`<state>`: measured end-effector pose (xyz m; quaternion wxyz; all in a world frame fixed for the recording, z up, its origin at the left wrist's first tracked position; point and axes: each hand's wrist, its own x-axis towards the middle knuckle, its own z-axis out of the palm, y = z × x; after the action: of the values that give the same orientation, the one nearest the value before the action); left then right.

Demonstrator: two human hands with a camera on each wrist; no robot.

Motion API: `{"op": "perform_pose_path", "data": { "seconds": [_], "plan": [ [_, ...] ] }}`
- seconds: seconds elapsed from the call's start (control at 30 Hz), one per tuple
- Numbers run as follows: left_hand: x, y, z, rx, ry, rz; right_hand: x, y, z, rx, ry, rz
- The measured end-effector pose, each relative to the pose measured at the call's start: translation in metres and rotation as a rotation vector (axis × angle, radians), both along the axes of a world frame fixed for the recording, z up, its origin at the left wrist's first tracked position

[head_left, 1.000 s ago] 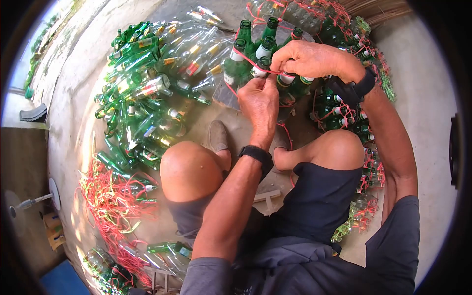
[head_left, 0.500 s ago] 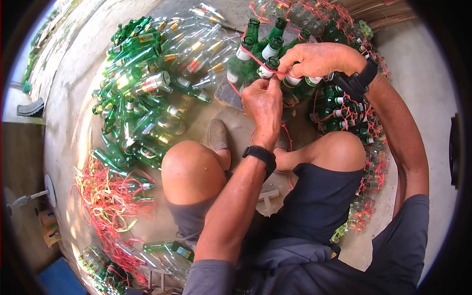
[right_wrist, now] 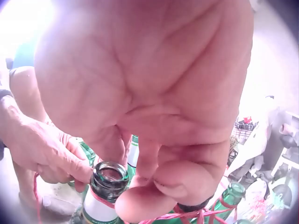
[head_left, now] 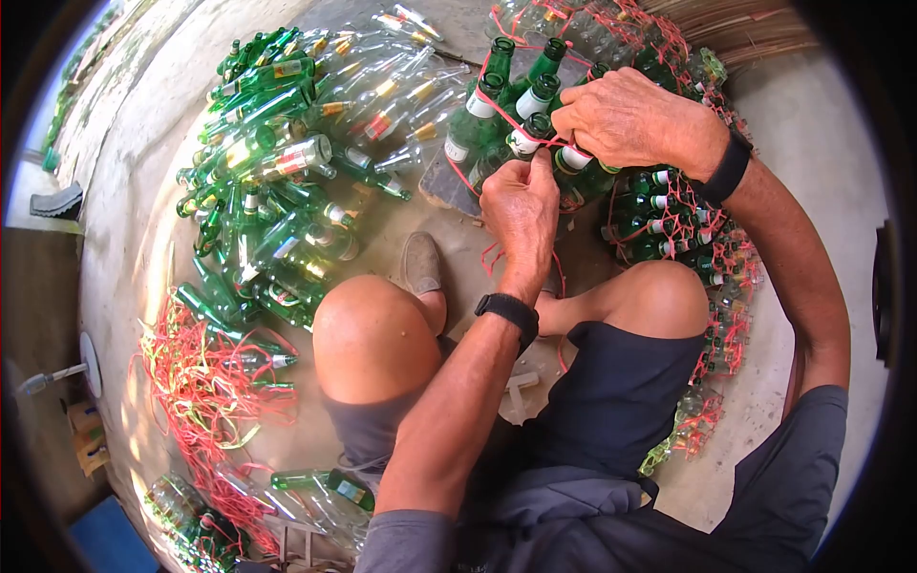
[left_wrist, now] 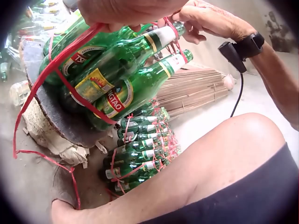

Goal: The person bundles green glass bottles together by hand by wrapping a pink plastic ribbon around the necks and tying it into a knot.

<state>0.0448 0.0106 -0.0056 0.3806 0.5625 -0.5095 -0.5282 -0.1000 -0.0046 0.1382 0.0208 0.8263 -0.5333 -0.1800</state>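
Between the bare knees (head_left: 377, 329) of a seated person, one shoe (head_left: 421, 263) rests on the floor, and just past it both hands are busy at the necks of some green bottles (head_left: 468, 134). These stand upright, close together on a dark slab (left_wrist: 70, 126), labels showing. The left hand (head_left: 521, 205) pinches red strap (head_left: 504, 116) between thumb and finger, right beside the mouth of the nearest bottle. The right hand (head_left: 635, 119) has its fingers bent round the same strap, a little farther over the necks, with its back turned up. A loose length of the strap hangs below the slab. Off to the person's left lies a tangle of red and yellow-green strips (head_left: 205, 382), and beyond that a heap of loose green glass (head_left: 267, 162). Bottles bound in red (head_left: 669, 224) sit to the right of the slab. Farther out, loose clear bottles (head_left: 382, 86) lie on their sides beyond the green heap, and thin brown sticks (head_left: 735, 29) lie together at the far right.
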Motion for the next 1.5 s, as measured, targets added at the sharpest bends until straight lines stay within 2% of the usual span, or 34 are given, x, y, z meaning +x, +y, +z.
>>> {"op": "perform_pose_path", "data": {
  "seconds": [0.2, 0.3, 0.5, 0.63, 0.77, 0.87, 1.13, 1.23, 1.5],
  "plan": [
    [0.0, -0.001, 0.002, 0.005, 0.053, -0.016, -0.009, 0.0, 0.002, -0.09, -0.012, 0.163],
    [0.0, 0.0, 0.004, 0.019, 0.064, -0.036, -0.014, -0.009, -0.002, -0.122, 0.037, 0.173],
    [0.001, 0.001, 0.01, -0.009, 0.112, -0.059, -0.033, -0.02, 0.009, -0.212, 0.032, 0.156],
    [0.002, 0.001, 0.016, 0.011, 0.153, -0.066, -0.032, -0.03, 0.02, -0.111, 0.015, 0.03],
    [0.003, 0.004, 0.023, 0.056, 0.234, -0.072, -0.036, -0.043, 0.019, -0.074, 0.08, 0.013],
    [-0.003, 0.003, 0.011, 0.017, 0.173, -0.084, -0.042, -0.049, 0.012, -0.096, -0.013, -0.015],
    [-0.002, 0.004, 0.017, 0.028, 0.24, -0.104, -0.049, -0.061, -0.004, -0.21, -0.13, 0.015],
    [-0.002, 0.004, 0.02, 0.044, 0.287, -0.102, -0.053, -0.07, -0.007, -0.174, -0.26, 0.028],
    [-0.002, 0.004, 0.02, 0.078, 0.328, -0.088, -0.048, -0.072, -0.013, -0.132, -0.332, -0.045]
  ]
}}
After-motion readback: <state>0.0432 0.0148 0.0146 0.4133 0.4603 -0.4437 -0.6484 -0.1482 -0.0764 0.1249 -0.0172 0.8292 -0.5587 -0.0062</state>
